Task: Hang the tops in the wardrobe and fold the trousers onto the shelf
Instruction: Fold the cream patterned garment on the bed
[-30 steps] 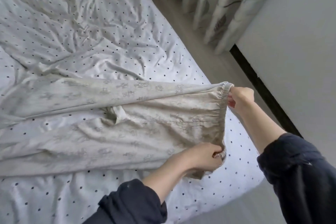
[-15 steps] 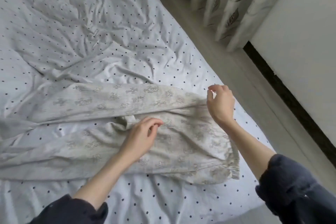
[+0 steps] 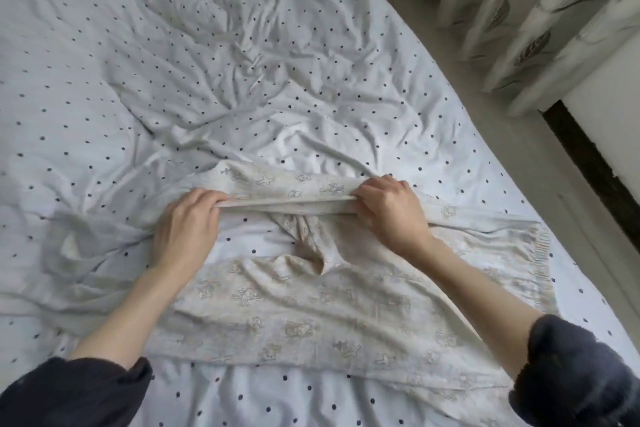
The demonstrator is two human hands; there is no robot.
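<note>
While both hands, left hand (image 3: 187, 229) and right hand (image 3: 391, 211), pinch far leg of trousers (image 3: 294, 308) on bed (image 3: 242, 62): folding step; next, lay leg over near one.

Cream printed trousers (image 3: 294, 315), white black-dotted sheet (image 3: 242, 62)

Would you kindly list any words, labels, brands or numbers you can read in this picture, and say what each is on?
None: no readable text in the head view.
The trousers bear only small printed figures, no letters.
The bed sheet has plain dots; the curtain has leaf shapes.
</note>
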